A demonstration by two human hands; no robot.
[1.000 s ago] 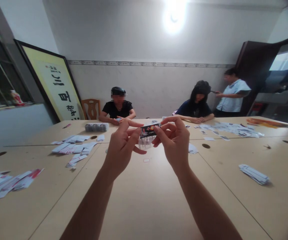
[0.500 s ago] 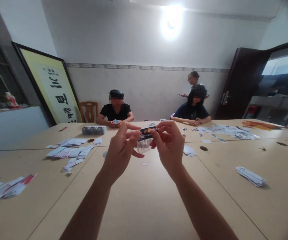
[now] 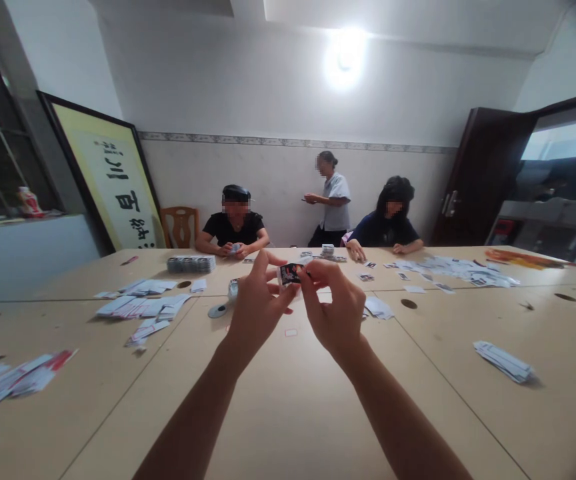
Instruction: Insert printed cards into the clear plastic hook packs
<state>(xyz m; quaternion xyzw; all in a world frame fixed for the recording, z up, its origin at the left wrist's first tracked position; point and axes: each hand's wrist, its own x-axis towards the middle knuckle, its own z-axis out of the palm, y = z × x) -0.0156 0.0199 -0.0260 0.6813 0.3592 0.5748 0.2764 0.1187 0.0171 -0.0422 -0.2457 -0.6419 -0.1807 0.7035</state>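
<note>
Both my hands are raised over the middle of a wide tan table (image 3: pixel 288 413). Between them I pinch a small dark printed packet (image 3: pixel 289 273). My left hand (image 3: pixel 258 308) grips its left end with thumb and bent fingers, the forefinger sticking up. My right hand (image 3: pixel 335 310) is curled on its right end. A small white slip (image 3: pixel 291 332) lies on the table just below the hands.
Piles of white slips (image 3: pixel 141 307) lie at left, more slips (image 3: pixel 5 380) at the far left, a stack (image 3: pixel 504 361) at right, scattered cards (image 3: pixel 455 267) at the back right. Two people sit across the table; a third person stands by the wall. A stacked bundle (image 3: pixel 191 264) sits near the far edge.
The packet has been folded or gathered smaller between my fingers and my hands moved closer together. The standing person walked from the right door to behind the seated pair.
</note>
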